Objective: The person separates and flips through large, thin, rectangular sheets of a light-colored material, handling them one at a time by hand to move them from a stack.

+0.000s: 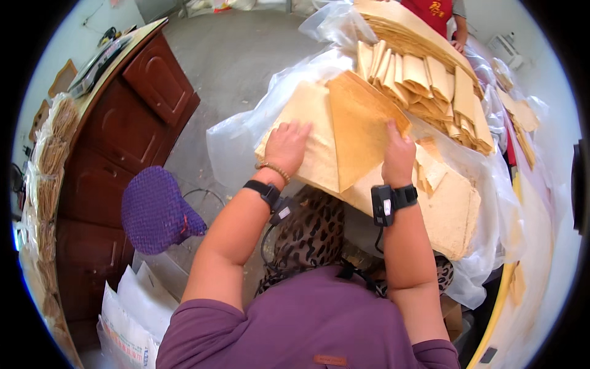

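A thin tan sheet (pixel 362 124), folded back at an angle, has its right corner gripped between the thumb and fingers of my right hand (pixel 399 152). My left hand (pixel 288 145) lies palm down on the pale stack of sheets (pixel 318 110) to the left of that fold, fingers spread a little. The stack's thick edge runs along the side nearest me. Right of my right hand, a torn, crumpled piece (pixel 431 170) rests on the pale sheets. Beyond both hands stand several folded sheets (pixel 424 83), packed in a row.
Clear plastic film (pixel 244 133) spreads under the stacks. Across from me another person's hand (pixel 457 45) rests by a tall sheet pile (pixel 405 23). At left are a red-brown wooden cabinet (pixel 115 124), a purple woven object (pixel 154 210) and white printed sacks (pixel 133 309).
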Available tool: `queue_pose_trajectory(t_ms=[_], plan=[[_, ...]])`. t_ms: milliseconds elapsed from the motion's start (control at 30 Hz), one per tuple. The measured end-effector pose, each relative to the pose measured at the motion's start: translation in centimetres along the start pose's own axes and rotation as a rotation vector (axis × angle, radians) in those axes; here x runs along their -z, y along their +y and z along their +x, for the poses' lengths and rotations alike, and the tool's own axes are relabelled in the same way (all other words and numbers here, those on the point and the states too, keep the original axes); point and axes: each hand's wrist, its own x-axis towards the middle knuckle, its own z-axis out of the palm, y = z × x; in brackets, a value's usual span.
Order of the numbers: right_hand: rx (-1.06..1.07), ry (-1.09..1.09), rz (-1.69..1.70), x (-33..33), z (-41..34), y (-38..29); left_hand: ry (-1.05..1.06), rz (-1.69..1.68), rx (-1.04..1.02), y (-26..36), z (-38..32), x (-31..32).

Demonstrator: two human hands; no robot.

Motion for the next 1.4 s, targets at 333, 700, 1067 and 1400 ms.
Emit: queue_pose_trajectory(t_ms=[333, 700, 1067, 1400], plan=[[-0.189, 0.183, 0.012, 0.3, -1.4, -5.2, -0.147, -0.717, 0.164, 5.8, 2.6, -2.2], [-0.31, 0.508, 0.548, 12.3, -1.5, -6.3, -0.106, -0.365, -0.04, 5.1, 1.7, -2.7], [-0.159, 0.63, 0.742, 31.1, -2.0, -8.1, -0.111, -0.264, -0.085, 4.8, 1.4, -4.4], [-0.191, 0.79, 0.67, 48.1, -2.1, -7.1, -0.096, -0.244, -0.146, 4.5, 1.8, -4.2]])
